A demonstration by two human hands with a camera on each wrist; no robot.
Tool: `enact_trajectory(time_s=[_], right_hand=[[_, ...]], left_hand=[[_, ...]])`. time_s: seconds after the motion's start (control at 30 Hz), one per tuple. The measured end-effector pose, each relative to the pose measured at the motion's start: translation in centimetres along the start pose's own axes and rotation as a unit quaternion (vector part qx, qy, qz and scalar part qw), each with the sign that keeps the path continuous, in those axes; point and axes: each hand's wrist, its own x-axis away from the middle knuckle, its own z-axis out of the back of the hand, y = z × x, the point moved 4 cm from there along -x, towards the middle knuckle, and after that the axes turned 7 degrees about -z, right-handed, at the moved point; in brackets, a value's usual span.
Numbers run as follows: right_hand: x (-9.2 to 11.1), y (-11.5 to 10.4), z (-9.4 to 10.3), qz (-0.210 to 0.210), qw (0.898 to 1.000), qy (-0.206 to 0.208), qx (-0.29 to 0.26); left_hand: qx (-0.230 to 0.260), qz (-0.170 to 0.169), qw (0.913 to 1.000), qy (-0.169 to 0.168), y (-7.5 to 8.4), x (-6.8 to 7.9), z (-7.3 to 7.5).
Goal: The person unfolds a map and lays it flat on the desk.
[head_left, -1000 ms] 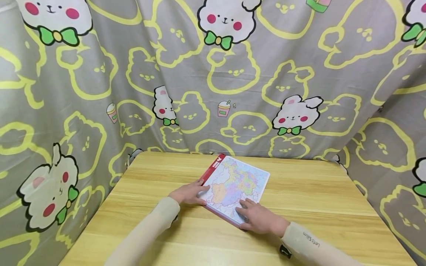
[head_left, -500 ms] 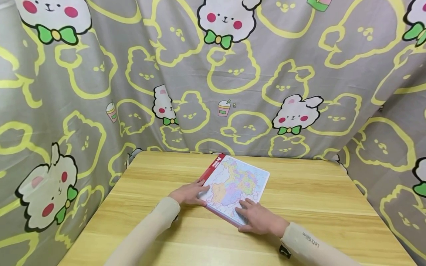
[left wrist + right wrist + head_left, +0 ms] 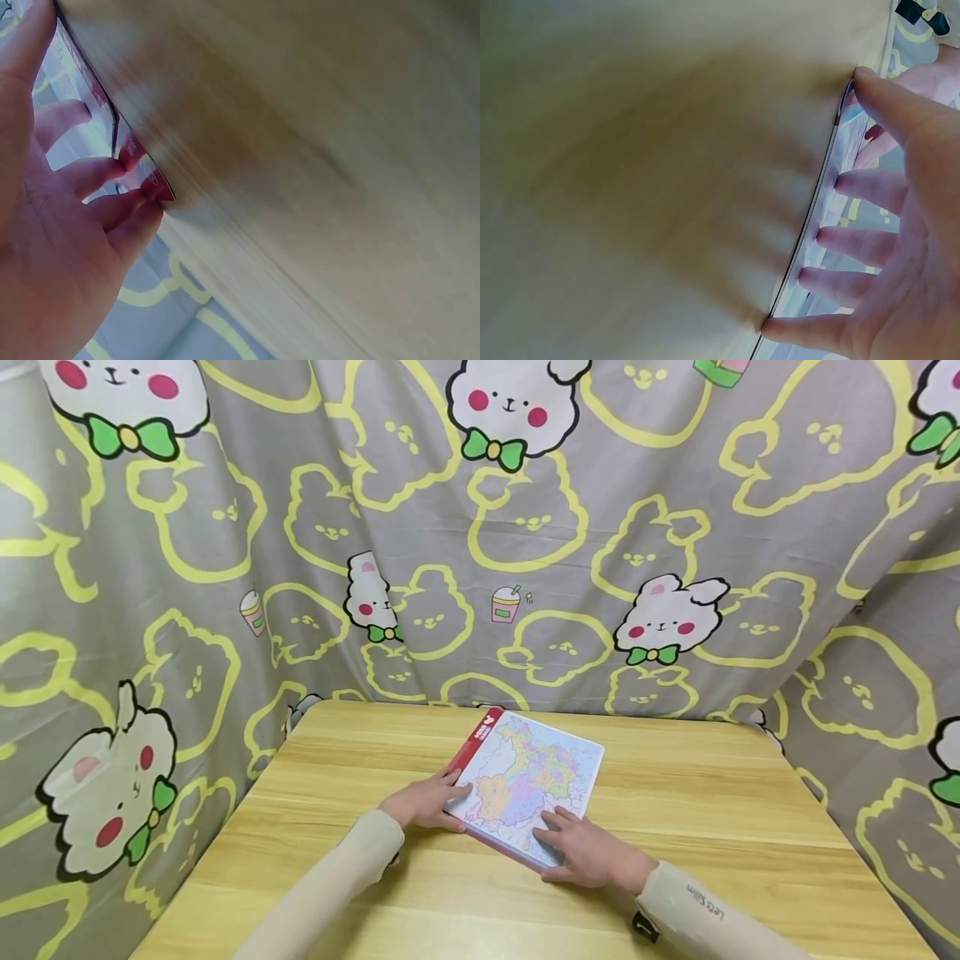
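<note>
A flat, rectangular map board [image 3: 525,768] with a multicoloured map and a red strip [image 3: 474,742] along its left side lies slanted on the wooden table. My left hand [image 3: 427,802] touches its near left corner, fingers on the red strip and thumb by the near edge. Seen from the left wrist, several fingertips meet the board's red corner [image 3: 154,184]. On the near right part of the map rests my right hand [image 3: 588,853], its fingers spread and the thumb at the near edge. The right wrist view shows those fingers [image 3: 855,244] fairly straight against the board's side.
The wood-grain table [image 3: 720,827] extends on both sides of the board. A grey curtain [image 3: 555,552] with yellow outlines and white rabbit figures hangs behind and along the sides, close to the table's far edge.
The map board has shifted slightly to the left, turning a little. My left hand has moved a touch left with it; the right hand stays nearly in place on the map.
</note>
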Motion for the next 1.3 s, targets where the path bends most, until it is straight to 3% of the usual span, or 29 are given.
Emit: enact_trajectory(time_s=[0.5,1.3], right_hand=[[0.1,0.9,0.1,0.014,1.0,0.003,-0.002],[-0.2,2.4,0.3,0.002,1.0,-0.004,-0.015]], left_hand=[[-0.009,-0.004,0.9999,-0.003,0.9,0.7,-0.3],[-0.041,-0.012,0.9991,0.001,2.2,1.5,-0.7]])
